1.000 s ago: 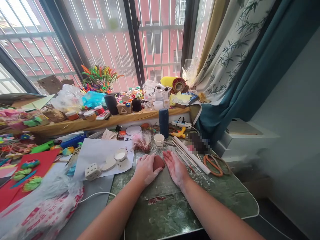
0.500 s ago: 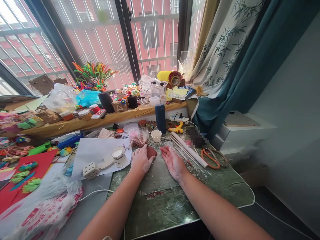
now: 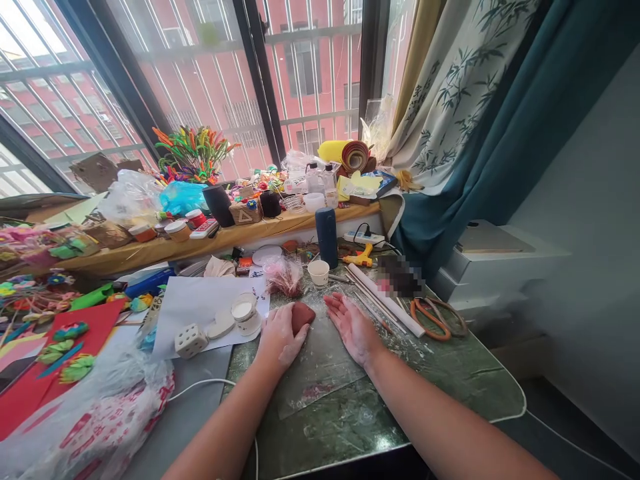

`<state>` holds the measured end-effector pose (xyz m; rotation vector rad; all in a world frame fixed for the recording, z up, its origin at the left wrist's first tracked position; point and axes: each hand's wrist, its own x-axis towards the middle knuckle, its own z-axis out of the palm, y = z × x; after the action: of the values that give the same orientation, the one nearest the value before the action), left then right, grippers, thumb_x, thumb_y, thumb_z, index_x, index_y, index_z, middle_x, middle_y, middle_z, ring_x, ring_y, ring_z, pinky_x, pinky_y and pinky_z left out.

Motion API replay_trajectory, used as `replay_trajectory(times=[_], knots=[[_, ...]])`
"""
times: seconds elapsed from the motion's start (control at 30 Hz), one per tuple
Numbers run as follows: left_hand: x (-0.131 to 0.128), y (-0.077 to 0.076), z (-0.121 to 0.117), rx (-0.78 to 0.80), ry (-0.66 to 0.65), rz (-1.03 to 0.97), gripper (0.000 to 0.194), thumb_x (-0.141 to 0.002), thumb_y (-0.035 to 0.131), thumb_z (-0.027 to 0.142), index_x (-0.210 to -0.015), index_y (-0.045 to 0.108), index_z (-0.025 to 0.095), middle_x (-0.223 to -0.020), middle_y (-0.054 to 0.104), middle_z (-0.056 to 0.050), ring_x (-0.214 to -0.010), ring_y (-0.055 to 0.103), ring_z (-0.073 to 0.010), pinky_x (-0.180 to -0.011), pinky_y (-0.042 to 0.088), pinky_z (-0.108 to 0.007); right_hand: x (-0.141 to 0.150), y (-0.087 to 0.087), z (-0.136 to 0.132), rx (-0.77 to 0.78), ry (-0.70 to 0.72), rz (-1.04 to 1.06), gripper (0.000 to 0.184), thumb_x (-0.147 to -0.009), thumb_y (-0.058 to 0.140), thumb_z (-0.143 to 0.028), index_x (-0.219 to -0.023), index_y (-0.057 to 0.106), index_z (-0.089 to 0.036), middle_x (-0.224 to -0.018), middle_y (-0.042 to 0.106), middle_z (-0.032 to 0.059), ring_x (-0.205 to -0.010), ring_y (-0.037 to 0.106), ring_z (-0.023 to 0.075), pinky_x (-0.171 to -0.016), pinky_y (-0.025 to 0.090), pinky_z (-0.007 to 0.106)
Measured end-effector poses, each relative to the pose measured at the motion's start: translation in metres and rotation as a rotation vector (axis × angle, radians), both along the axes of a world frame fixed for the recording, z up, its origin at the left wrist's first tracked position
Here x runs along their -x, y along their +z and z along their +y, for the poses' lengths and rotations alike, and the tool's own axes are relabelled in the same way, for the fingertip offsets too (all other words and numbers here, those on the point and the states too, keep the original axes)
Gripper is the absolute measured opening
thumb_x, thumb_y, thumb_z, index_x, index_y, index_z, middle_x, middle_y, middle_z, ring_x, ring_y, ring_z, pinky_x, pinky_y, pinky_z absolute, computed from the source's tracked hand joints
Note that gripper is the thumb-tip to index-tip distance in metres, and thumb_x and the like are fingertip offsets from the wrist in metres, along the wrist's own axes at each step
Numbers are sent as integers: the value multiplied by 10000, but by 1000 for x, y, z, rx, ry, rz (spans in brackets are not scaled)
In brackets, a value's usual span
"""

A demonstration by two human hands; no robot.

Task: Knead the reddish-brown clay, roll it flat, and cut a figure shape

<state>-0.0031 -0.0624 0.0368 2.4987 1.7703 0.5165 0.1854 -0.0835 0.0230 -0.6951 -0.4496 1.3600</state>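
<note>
My left hand point(image 3: 280, 337) is closed over a reddish-brown lump of clay point(image 3: 303, 315), which rests on a clear plastic sheet point(image 3: 325, 363) on the green tabletop. The palm covers part of the lump, and its right end sticks out past the fingers. Facing it across a small gap, my right hand point(image 3: 355, 330) is open and empty, palm turned left, its edge low over the sheet. Pale dust coats both hands. Just beyond them are a bag of reddish clay point(image 3: 284, 277) and a paper cup point(image 3: 319, 273).
Right of my right hand lie a white roller point(image 3: 386, 299), thin sticks, and orange-handled scissors point(image 3: 430, 320). Behind stand a dark blue cylinder point(image 3: 327, 239) and a yellow glue gun point(image 3: 359, 256). A white die point(image 3: 191, 341) and a jar point(image 3: 245, 316) sit on paper at left.
My left hand and the clay have come slightly nearer to me. My right hand stays open in about the same spot. The whole view has shifted a little.
</note>
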Motion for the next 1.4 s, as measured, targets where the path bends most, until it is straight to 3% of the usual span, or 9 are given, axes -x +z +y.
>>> replay_trajectory(times=[0.1, 0.17, 0.27, 0.4, 0.53, 0.73, 1.0, 1.27, 1.4], knots=[[-3, -4, 4, -11, -25, -33, 620, -845, 671, 420, -1368, 481, 146, -1354, 597, -171, -1244, 542, -369, -1041, 412, -527, -10, 12, -12, -52, -49, -132, 324, -815, 718, -443, -1059, 695, -231, -1131, 745, 54, -1234, 616, 246, -1174, 365, 447], [-4, -7, 8, -21, -52, -61, 631, -839, 682, 426, -1363, 482, 138, -1350, 597, -173, -1245, 545, -363, -1058, 413, -519, -22, 19, -24, -135, -3, -470, 376, -809, 735, -429, -1135, 708, -245, -1257, 703, 64, -1308, 551, 270, -1216, 278, 467], [-4, -13, 13, -41, -74, -115, 573, -848, 676, 410, -1334, 504, 159, -1295, 628, -150, -1212, 566, -346, -1054, 432, -507, -39, 16, -42, -249, 178, -1149, 714, -679, 844, -464, -1333, 643, -258, -1530, 504, 87, -1498, 292, 339, -1259, 75, 513], [-4, -15, 17, -48, -81, -144, 522, -850, 672, 393, -1310, 525, 196, -1266, 642, -132, -1189, 579, -347, -1039, 452, -521, -46, -6, -59, -114, 266, -1540, 1132, -574, 881, -556, -1540, 409, -200, -1673, 186, 122, -1553, 68, 372, -1253, -16, 526], [-8, -10, 19, -29, -102, -142, 525, -847, 661, 367, -1321, 522, 188, -1272, 640, -143, -1201, 576, -353, -1044, 455, -526, -42, -19, -62, -87, 259, -1619, 1177, -635, 822, -618, -1594, 282, -200, -1687, 110, 107, -1557, 63, 353, -1260, 7, 500], [-23, -5, 18, 14, -205, -153, 589, -809, 649, 270, -1370, 488, 187, -1331, 613, -131, -1241, 546, -337, -1096, 413, -519, -43, -18, -61, -52, 290, -1642, 1232, -635, 807, -639, -1615, 185, -227, -1695, 37, 74, -1558, 22, 358, -1256, 43, 510], [-38, 0, 9, 100, -372, -152, 671, -786, 675, 288, -1416, 459, 203, -1389, 562, -120, -1310, 478, -341, -1149, 348, -532, -41, -15, -61, -15, 283, -1558, 1244, -588, 848, -606, -1608, 224, -263, -1689, 58, 51, -1557, 39, 359, -1252, 30, 512], [-50, 6, -5, 190, -539, -197, 680, -742, 678, 233, -1392, 480, 214, -1322, 586, -111, -1243, 510, -321, -1126, 383, -507, -42, -18, -60, -8, 299, -1597, 1274, -583, 850, -593, -1611, 213, -192, -1693, 75, 110, -1557, 22, 361, -1259, 27, 494], [-59, 3, -15, 214, -612, -249, 811, -700, 683, 203, -1457, 394, 198, -1329, 583, -124, -1223, 528, -319, -1125, 384, -504, -42, -18, -60, -11, 314, -1603, 1317, -576, 844, -599, -1617, 168, -161, -1693, 97, 137, -1557, 10, 361, -1264, 32, 484]])
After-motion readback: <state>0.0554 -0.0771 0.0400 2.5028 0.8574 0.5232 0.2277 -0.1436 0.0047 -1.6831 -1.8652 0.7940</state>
